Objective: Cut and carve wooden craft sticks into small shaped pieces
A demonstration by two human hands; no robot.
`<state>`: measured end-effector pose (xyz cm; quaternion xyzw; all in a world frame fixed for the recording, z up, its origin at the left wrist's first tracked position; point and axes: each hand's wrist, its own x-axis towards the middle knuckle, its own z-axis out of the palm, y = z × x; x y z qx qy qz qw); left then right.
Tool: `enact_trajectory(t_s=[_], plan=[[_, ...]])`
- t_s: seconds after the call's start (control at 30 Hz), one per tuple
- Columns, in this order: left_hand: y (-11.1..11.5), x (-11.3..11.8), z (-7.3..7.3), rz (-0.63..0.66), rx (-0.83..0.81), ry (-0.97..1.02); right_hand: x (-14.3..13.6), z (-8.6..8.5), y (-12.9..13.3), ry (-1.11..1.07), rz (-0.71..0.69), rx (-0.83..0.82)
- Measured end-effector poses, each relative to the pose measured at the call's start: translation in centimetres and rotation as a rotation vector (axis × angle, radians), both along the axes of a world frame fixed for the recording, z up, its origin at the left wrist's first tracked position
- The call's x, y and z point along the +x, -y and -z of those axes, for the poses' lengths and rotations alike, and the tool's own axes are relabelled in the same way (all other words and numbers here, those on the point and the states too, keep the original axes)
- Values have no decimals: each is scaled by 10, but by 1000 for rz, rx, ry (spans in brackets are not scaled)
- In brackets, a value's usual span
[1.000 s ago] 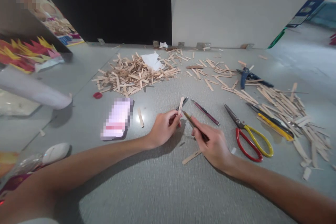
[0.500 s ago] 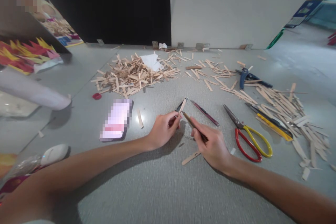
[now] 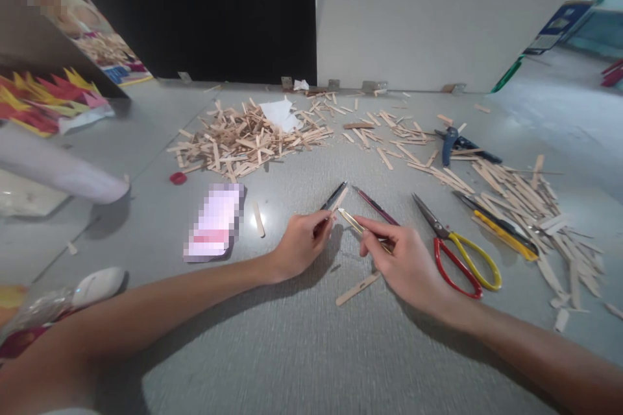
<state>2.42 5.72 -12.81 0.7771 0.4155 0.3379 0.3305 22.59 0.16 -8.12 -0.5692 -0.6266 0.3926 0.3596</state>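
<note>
My left hand (image 3: 302, 243) pinches a small wooden craft stick (image 3: 341, 198) between thumb and fingers; its upper end points away from me. In my right hand (image 3: 406, 258) is a slim gold-coloured craft knife (image 3: 354, 220), gripped like a pen, with its tip close to the stick. I cannot tell whether the tip touches the wood. A dark pen (image 3: 335, 193) lies just behind the left fingers, and a maroon pen (image 3: 377, 204) lies beyond the right hand. On the table below, another craft stick (image 3: 355, 288) with a small hole lies partly under the right hand.
Scissors (image 3: 442, 230) with red and yellow handles, a yellow-black box cutter (image 3: 506, 230) and blue-handled cutters (image 3: 450, 142) lie to the right beside scattered sticks (image 3: 516, 185). A pile of sticks (image 3: 238, 142) is behind; a phone (image 3: 214, 224) and a white mouse (image 3: 100, 286) are left.
My right hand has turned and shifted slightly right, so the knife lies flatter and shows brighter. My left hand keeps its pinch on the stick, nearly in the same place.
</note>
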Motion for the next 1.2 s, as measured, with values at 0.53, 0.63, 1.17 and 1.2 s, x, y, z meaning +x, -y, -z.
enact_trajectory(t_s=[0.53, 0.63, 1.17, 1.2], plan=[[2, 1, -6, 13, 14, -16, -2, 12, 9, 291, -72, 432], [2, 1, -6, 18, 18, -12, -2, 11, 10, 293, -75, 435], [2, 2, -6, 19, 46, -1, -3, 5, 7, 272, -74, 406], [2, 2, -6, 19, 46, -2, -3, 6, 7, 269, -70, 407]])
